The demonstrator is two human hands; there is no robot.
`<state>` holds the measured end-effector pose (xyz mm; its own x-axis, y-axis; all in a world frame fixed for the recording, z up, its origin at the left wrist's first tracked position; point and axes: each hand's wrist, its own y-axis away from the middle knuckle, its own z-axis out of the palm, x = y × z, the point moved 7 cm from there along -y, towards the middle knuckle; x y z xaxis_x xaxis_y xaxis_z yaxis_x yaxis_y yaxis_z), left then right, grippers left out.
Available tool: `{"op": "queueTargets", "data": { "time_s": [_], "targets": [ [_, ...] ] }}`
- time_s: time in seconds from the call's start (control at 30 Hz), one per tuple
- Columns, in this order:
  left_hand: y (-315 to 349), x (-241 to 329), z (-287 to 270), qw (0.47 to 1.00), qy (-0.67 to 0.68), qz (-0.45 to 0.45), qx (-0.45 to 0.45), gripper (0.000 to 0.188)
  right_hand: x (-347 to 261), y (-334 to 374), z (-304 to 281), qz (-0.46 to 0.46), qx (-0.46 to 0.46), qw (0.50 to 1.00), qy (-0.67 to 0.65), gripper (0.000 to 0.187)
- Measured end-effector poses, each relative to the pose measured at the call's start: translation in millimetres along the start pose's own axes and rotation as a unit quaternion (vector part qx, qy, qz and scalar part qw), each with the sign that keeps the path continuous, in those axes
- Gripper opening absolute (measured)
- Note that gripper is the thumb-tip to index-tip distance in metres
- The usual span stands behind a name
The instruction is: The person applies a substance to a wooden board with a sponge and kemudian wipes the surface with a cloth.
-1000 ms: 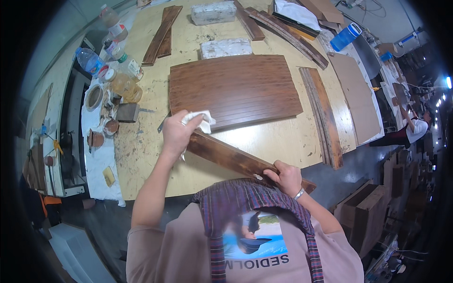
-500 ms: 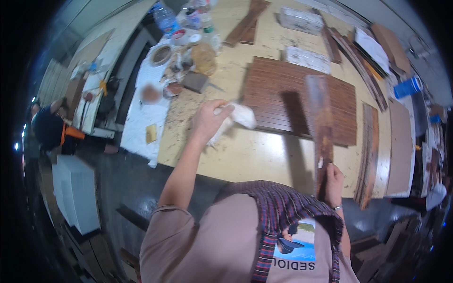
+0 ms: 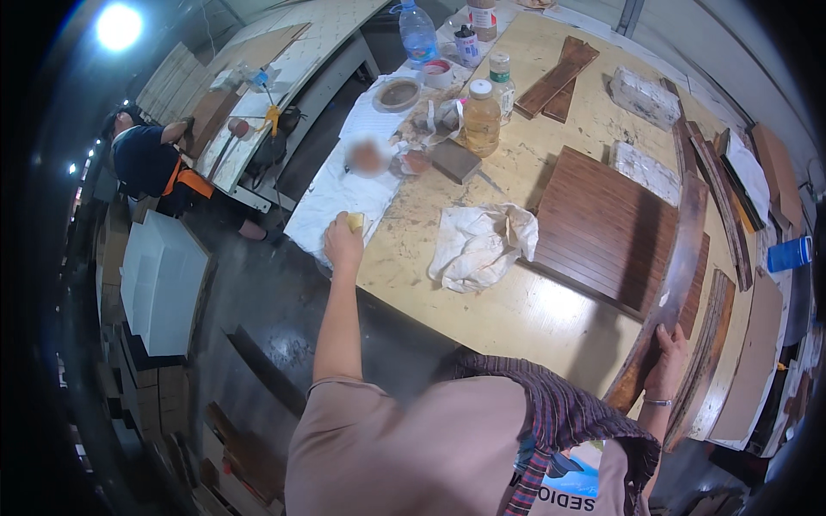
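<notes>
At the workbench: a person stands at the near edge of a long wooden table (image 3: 482, 301), seen from above, both arms stretched out.
Left hand: the left hand (image 3: 344, 242) reaches to the table's left edge and is closed around a small yellow sponge (image 3: 354, 222), which peeks out at the fingertips.
Where the sponge lies: at the top of the fist, over the near end of a white cloth sheet (image 3: 335, 198) spread along the table edge.
Right hand: the right hand (image 3: 669, 359) grips the lower end of a long curved dark wood strip (image 3: 675, 275), fingers wrapped over its edge; a bracelet shows at the wrist.
Where the strip lies: it rises from the grasp away from the person, its upper part crossing the right edge of a dark slatted wood panel (image 3: 602, 228) lying flat on the table.
Between the hands: a crumpled white rag (image 3: 477, 245) rests on the tabletop, just left of the panel and well apart from either hand.
Farther up the table: a bottle of amber liquid (image 3: 482, 119), a clear water bottle (image 3: 418, 34), a round dish (image 3: 397, 93) and a dark block (image 3: 454, 160) stand near the cloth sheet.
Right side: more curved wood strips (image 3: 718, 344) lie beside the panel.
Background: another person (image 3: 151, 159) bends at a second bench on the left.
</notes>
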<state>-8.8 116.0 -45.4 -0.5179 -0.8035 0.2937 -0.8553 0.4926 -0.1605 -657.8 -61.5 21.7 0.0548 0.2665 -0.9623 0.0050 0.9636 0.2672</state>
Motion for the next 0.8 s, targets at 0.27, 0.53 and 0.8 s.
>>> {"op": "queueTargets", "data": {
  "time_s": [0.27, 0.53, 0.8],
  "targets": [
    [27, 63, -14, 0.766, 0.632, -0.080, -0.082, 0.039, -9, -3, 47, 0.051, -0.051, 0.997, 0.013, 0.019],
    [172, 289, -29, 0.442, 0.697, 0.004, -0.565, 0.048, -31, -4, 59, -0.062, -0.076, 0.986, 0.135, 0.012],
    [227, 361, -87, 0.701, 0.474, 0.457, -0.275, 0.058, -39, 13, 54, -0.088, -0.060, 0.982, 0.157, 0.025]
  ]
}}
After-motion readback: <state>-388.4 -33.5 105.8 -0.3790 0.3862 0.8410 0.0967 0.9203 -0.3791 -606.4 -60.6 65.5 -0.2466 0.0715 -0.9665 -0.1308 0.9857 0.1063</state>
